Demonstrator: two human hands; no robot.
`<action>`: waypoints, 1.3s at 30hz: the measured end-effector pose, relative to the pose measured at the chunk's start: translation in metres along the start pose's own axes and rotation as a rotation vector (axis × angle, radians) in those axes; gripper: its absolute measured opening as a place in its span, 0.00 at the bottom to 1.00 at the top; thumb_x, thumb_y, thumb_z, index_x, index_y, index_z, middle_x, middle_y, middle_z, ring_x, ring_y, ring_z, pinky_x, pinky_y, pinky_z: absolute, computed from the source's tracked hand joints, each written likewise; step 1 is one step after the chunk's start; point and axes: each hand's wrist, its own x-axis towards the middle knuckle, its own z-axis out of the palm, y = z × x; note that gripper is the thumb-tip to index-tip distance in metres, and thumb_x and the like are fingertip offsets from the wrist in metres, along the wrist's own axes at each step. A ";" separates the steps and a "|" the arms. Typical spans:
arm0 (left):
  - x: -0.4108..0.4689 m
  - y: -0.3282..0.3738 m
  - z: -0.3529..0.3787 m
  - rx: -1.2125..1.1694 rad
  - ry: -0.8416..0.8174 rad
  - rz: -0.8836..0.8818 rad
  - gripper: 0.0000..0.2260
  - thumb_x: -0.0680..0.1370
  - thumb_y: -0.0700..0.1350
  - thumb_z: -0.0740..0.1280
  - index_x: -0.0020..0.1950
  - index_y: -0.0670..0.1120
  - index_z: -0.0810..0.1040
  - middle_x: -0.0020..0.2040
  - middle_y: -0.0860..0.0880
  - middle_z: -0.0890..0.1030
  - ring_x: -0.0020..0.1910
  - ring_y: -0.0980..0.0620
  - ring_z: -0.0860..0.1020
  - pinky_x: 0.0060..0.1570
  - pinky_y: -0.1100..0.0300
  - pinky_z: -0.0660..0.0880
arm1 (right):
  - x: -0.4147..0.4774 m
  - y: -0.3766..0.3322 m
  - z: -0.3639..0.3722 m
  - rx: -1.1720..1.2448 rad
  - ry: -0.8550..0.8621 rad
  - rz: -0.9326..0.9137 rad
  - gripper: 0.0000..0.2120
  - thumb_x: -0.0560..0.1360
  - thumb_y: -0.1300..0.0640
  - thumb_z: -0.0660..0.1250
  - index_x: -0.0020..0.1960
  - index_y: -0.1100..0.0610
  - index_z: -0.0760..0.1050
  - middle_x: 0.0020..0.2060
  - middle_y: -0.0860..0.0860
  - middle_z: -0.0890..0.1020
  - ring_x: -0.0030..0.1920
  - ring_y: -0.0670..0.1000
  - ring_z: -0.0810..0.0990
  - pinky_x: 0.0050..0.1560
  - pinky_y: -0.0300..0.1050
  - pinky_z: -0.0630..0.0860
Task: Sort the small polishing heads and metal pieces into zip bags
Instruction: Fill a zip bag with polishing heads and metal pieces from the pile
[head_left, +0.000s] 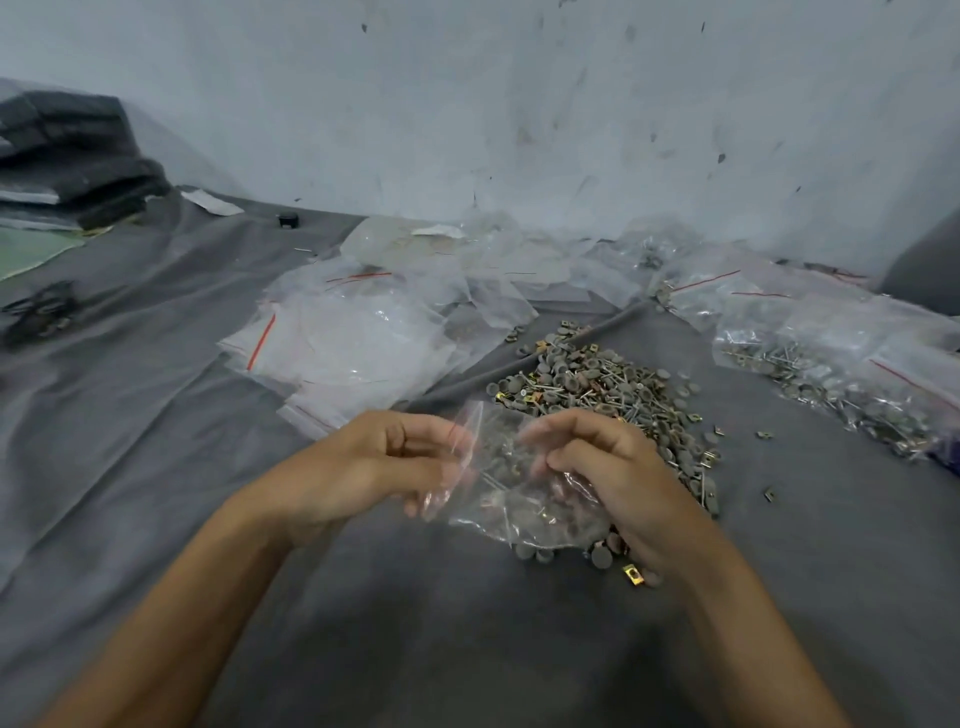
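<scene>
Zip bag (514, 478), small and clear with a red seal line at its mouth, is held between both hands low over the grey cloth (467, 649), at the near edge of the loose pile (613, 384). Left hand (374, 467) pinches the bag's left edge by the red line, fingers curled in. Right hand (613, 467) grips the right side, with fingertips showing through the plastic; the image is slightly blurred here. The bag is partly filled with grey polishing heads on thin shanks. The pile is a mix of the same heads and brass-coloured metal pieces, and one metal piece (634, 574) lies just beside the right wrist. Empty bags (353, 343) lie stacked to the left of the pile. Filled bags (857, 374) lie to the right, apart from it. Pale wall (519, 104) behind.
</scene>
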 end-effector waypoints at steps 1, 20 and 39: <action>-0.003 0.002 0.000 0.028 -0.032 0.004 0.12 0.73 0.40 0.75 0.56 0.44 0.84 0.42 0.32 0.79 0.35 0.48 0.76 0.34 0.63 0.74 | -0.001 -0.003 0.001 -0.042 -0.020 0.005 0.14 0.77 0.65 0.66 0.49 0.48 0.85 0.41 0.50 0.87 0.42 0.45 0.84 0.42 0.38 0.79; -0.012 -0.013 0.051 0.841 0.852 0.884 0.12 0.79 0.39 0.64 0.60 0.48 0.83 0.42 0.48 0.87 0.38 0.56 0.79 0.38 0.59 0.77 | -0.005 -0.009 0.087 -0.263 0.424 -0.220 0.06 0.75 0.53 0.71 0.51 0.48 0.76 0.40 0.44 0.83 0.41 0.44 0.83 0.45 0.47 0.80; 0.006 -0.030 0.034 0.993 0.552 0.346 0.16 0.82 0.47 0.62 0.69 0.53 0.79 0.50 0.49 0.86 0.49 0.44 0.83 0.45 0.52 0.76 | 0.026 0.000 -0.031 -1.213 0.113 -0.078 0.13 0.83 0.56 0.64 0.65 0.49 0.79 0.63 0.46 0.81 0.66 0.53 0.74 0.69 0.50 0.68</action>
